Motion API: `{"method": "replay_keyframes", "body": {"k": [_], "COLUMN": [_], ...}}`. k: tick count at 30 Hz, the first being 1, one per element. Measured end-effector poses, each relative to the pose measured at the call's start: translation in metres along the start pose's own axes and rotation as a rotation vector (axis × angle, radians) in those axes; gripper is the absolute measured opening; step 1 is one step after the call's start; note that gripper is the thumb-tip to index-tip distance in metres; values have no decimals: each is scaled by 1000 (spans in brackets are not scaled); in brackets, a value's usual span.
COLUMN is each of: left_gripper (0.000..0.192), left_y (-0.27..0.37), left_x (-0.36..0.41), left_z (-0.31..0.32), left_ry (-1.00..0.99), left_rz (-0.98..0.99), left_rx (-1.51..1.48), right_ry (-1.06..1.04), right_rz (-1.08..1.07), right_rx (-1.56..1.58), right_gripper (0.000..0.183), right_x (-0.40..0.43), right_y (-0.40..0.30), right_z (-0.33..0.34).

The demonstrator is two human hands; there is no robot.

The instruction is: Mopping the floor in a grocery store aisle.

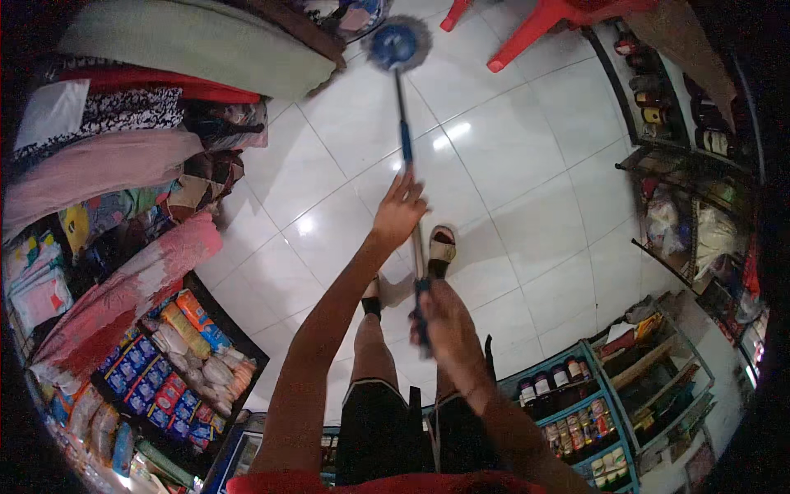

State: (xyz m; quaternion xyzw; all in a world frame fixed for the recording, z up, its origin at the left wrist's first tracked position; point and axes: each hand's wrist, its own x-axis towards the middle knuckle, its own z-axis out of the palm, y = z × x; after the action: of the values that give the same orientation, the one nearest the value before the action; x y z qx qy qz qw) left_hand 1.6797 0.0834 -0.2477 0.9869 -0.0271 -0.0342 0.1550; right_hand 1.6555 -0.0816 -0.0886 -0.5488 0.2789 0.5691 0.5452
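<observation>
A spin mop stretches away from me over the white tiled floor (494, 247). Its round blue mop head (395, 46) with a greyish fringe lies at the far end, blurred. My right hand (441, 330) grips the dark end of the mop handle (402, 117), close to my body, and is blurred too. Further up the handle, my left hand (401, 213) is closed loosely around it with partly extended fingers. The hand hides that stretch of pole. My sandalled foot (442, 245) stands just right of the handle, the other foot mostly behind my left forearm.
Red plastic chair legs (524, 37) stand at the far right. Fabric rolls (129, 259) and cloth stacks line the left, above a box of packaged goods (185, 370). A teal shelf (574, 401) with jars is near me on the right. More shelving (660, 111) runs along the right side.
</observation>
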Motion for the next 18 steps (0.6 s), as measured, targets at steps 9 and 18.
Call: {"method": "replay_keyframes", "body": {"k": [9,18], "left_gripper": [17,14], "left_y": [15,43], "left_x": [-58,83], "left_z": [-19,0], "left_ry": [-73,-15], "left_rz": [-178,-78], "left_rx": [55,21], "right_ry": [-161,50], "right_rz": [182,-98], "right_rx": [-114,37], "right_gripper": [49,52], "right_x": [-29,-18], "right_y": [6,-69], "right_z": [-11,-63]}}
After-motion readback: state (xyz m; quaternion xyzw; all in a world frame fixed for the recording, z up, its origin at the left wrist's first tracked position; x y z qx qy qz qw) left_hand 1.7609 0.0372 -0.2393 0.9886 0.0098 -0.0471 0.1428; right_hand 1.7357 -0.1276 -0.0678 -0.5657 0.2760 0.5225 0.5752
